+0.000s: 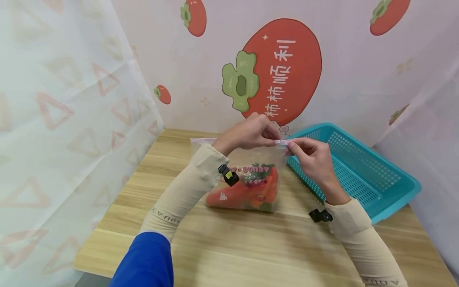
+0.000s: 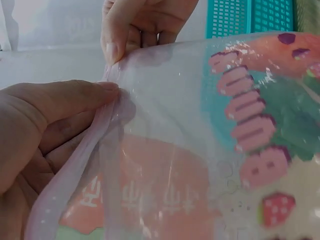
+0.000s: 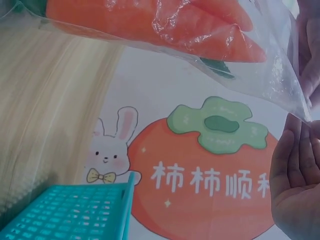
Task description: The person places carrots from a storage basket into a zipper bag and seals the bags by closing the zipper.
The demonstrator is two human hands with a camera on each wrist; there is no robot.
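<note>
A clear zip bag [image 1: 256,170] with pink "BUNNY" lettering stands upright over the wooden table. Inside are orange, carrot-shaped pieces [image 3: 210,37] and dark green pieces [image 1: 259,175]. My left hand [image 1: 251,132] reaches across the bag's top and pinches the pinkish zip strip [image 2: 111,97] near its right end. Right beside it, my right hand [image 1: 312,157] pinches the strip's right-hand corner between thumb and fingers. In the left wrist view, the two thumbs lie close together on the strip, and the strip's edges look parted below the left thumb.
A turquoise plastic basket [image 1: 398,181] with a perforated wall stands at the right, just behind my right hand. The wooden table [image 1: 229,247] ends at a wall sheet [image 1: 201,79] printed with persimmons. Another sheet [image 1: 71,119] hangs along the left side.
</note>
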